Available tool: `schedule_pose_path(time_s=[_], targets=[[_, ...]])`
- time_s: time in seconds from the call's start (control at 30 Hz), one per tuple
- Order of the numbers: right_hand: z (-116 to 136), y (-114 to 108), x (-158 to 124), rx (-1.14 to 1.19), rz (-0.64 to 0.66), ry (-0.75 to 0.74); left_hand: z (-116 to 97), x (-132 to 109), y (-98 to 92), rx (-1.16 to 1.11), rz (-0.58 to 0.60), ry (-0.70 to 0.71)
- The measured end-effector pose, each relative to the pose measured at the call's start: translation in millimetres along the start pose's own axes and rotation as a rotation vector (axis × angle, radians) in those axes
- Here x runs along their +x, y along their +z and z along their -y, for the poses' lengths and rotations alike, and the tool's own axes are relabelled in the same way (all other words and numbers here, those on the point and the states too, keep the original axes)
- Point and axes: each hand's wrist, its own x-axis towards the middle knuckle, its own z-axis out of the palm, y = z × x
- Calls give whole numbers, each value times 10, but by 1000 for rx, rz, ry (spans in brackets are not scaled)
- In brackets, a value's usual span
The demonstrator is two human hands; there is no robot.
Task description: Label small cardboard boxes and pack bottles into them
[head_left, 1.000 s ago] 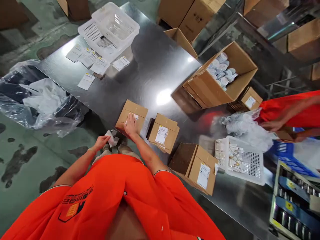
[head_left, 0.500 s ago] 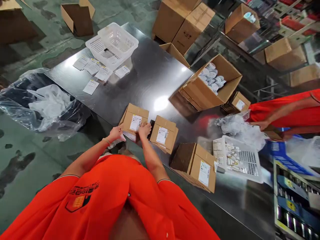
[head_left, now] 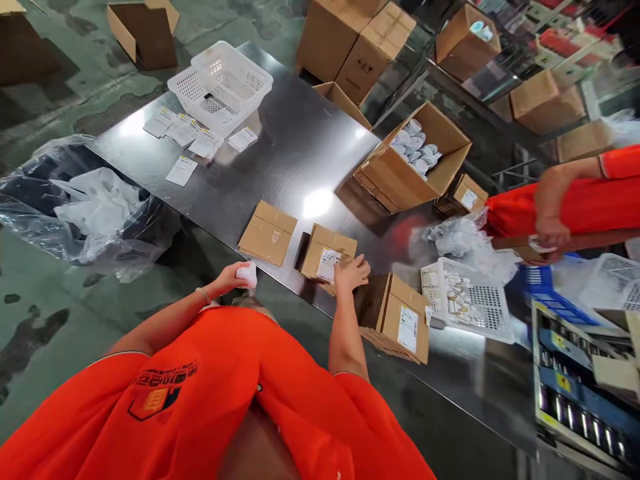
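Labelled carton stack [head_left: 330, 241] is seen on the table near its front edge, between an unlabelled carton stack [head_left: 267, 233] and a taller carton stack [head_left: 393, 320]. Its right side is touched by the right hand [head_left: 353, 273], fingers loosely spread; whether any edge is pinched cannot be told. A small white piece [head_left: 246, 275] is pinched by the left hand [head_left: 227, 279], just off the table edge; its material cannot be made out.

Cartons are judged light and fairly stiff, folded flat, not fragile, though corners could be creased. Layers are likely to be slid apart if only the top one is pushed, so the stack is best taken by two opposite sides, label [head_left: 329, 265] left unrubbed. The white piece is judged very light and soft; a fingertip pinch should be enough.

The metal table [head_left: 285, 147] is smooth and shiny; cartons are expected to be slid easily on it. White slips [head_left: 181, 171] are laid out by a white basket [head_left: 263, 85]. A bin liner [head_left: 30, 213] is set left of the table, on a stained green floor [head_left: 85, 287]. Round white items [head_left: 415, 148] are held in an open carton [head_left: 387, 183]. At far right, something is handled by a co-worker's hand [head_left: 553, 233].
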Motion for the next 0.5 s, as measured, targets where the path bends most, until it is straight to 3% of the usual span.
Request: schedule_pose_path(time_s=[0.07,0.13,0.2,0.27,0.33,0.4,0.5], targets=[[232,192,-475,146,242,-238,46,-39,-18,-74,32,-18],[519,506,-1046,410,764,-466,50,1,-53,-158,10,-27],[746,812,-1550,564,1075,-511,23,95,-120,-267,-105,-100],[872,1012,-1871,635,1126,-393,-5,189,-204,-351,-264,-218],[936,1091,-1994,696,1027,-230,-10,232,-263,-378,-367,-307],[997,1094,-1976,748,908,-119,14,205,-259,-379,-358,-332],[1121,1075,-1839,772,833,-84,64,98,-156,-327,-210,-254]])
